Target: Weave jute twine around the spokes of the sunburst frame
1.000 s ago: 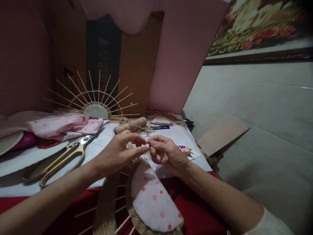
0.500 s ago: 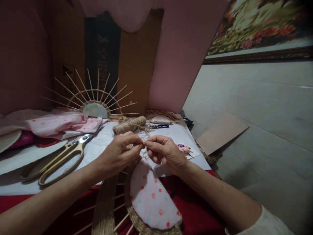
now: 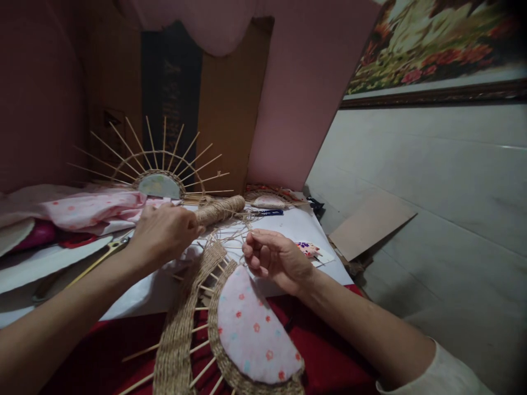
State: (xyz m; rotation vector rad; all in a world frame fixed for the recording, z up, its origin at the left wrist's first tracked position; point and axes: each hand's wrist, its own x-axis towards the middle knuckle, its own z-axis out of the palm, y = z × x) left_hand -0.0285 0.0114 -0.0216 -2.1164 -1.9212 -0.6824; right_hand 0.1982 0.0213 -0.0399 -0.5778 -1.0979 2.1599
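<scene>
In the head view, a half-round fan frame (image 3: 173, 340) of wooden sticks woven with jute twine lies before me. Its half-disc centre is padded pink flowered fabric (image 3: 259, 329). My left hand (image 3: 167, 227) is closed, back toward me, left of the twine roll (image 3: 220, 211); whatever its fingers grip is hidden. My right hand (image 3: 275, 258) is above the fabric's upper tip, fingers curled and thumb pressed to the forefinger. A thin strand of twine (image 3: 247, 220) runs to those fingertips. Loose twine (image 3: 230, 236) lies tangled between the hands.
Large scissors (image 3: 96, 263) lie at left, partly behind my left forearm. Crumpled pink fabric (image 3: 90, 206) sits behind them. A second stick frame (image 3: 160, 185) stands against the cardboard (image 3: 234, 104). A blue-handled tool (image 3: 269, 212) and a smaller fan (image 3: 267, 201) lie at the back.
My left hand has moved left and slightly up, away from my right hand, and now covers part of the scissors. My right hand has stayed nearly in place. More of the woven band shows.
</scene>
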